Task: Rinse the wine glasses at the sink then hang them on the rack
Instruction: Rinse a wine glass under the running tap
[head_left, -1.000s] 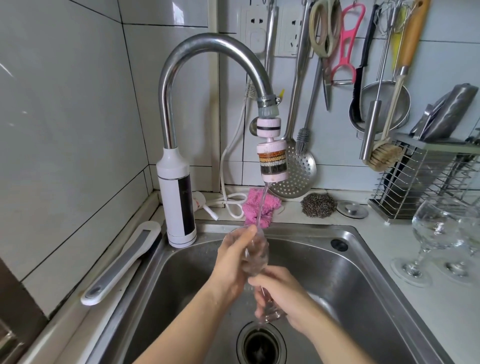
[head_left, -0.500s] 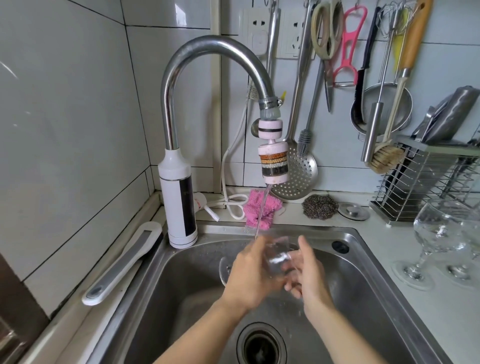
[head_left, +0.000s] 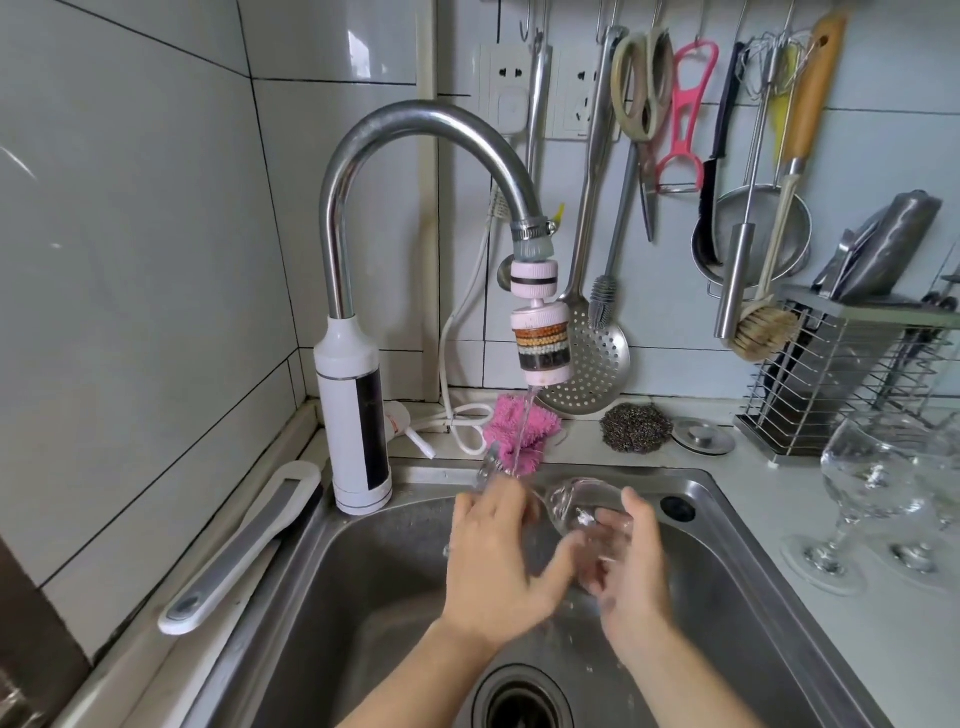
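So nearest the camera is the round black drain hole at the bottom of the stainless steel sink, and just above it both hands are busy. The left hand has its fingers curled over the stem end of a clear wine glass, thumb sticking out to the right. The right hand is cupped round the bowl, and you can see its fingers through the glass. The glass lies pretty much sideways over the basin, bowl to the right, with its foot poking out on the far side of the left hand, right where the thin stream of water lands. That stream falls from a pink-and-white filter cartridge clamped to the curved chrome spout of a white tap body. A long white-and-grey handled tool lies on the left counter. On the right counter two more clear wine glasses stand upright, close together, well apart from the hands. Further back along the wall are a fluffy pink cloth, a dark steel wool scourer, a round metal sink plug and a wire metal holder. Hanging on the tiles are a slotted steel spoon, a pink peeler and a wooden-handled brush.
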